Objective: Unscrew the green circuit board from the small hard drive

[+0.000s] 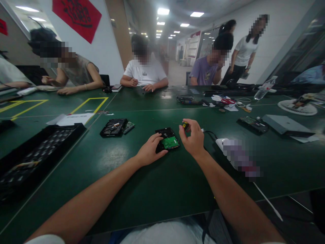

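Head view: the hard drive (170,143) lies flat on the bench (152,193), its long axis seemingly running near to far. Nearer to it, the left fingers (154,138) spread unclenched, touching its left side; just right of it, the right fingers (183,134) pinch a small black-and-yellow object (186,126).

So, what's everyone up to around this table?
Someone is handling a flat black rectangular device with a green circuit board on a dark green tabletop. Their left hand rests on its left side, fingers spread, while their right hand pinches a small black-and-yellow object, too small to identify, just beside it. A second flat black device lies further left. Across the table, a person in a white T-shirt is looking down.
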The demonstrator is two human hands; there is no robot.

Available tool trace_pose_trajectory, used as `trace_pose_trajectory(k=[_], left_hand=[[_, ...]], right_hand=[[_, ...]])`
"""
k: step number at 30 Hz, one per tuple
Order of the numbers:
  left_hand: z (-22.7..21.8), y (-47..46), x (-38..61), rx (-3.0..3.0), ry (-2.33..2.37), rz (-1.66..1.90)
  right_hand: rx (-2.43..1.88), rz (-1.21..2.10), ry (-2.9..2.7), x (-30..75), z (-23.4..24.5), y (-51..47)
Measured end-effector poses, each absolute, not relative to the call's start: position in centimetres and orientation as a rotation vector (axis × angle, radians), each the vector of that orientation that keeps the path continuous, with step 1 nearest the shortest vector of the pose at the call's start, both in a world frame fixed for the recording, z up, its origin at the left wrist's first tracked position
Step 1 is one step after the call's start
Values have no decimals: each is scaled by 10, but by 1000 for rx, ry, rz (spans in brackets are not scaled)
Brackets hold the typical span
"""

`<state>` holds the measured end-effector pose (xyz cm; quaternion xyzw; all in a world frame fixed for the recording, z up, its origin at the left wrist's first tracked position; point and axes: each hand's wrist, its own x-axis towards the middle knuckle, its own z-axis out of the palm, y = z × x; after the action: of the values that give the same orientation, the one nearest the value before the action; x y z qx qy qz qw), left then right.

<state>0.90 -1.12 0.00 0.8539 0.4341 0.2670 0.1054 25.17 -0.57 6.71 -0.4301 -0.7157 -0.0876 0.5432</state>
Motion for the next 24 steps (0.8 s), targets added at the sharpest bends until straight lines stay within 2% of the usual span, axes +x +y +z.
trace_pose_trajectory(k=[24], left_hand=[[1, -11, 9, 2498, 1293, 782]], right_hand=[[-1045, -218, -1626, 249, 69, -6]])
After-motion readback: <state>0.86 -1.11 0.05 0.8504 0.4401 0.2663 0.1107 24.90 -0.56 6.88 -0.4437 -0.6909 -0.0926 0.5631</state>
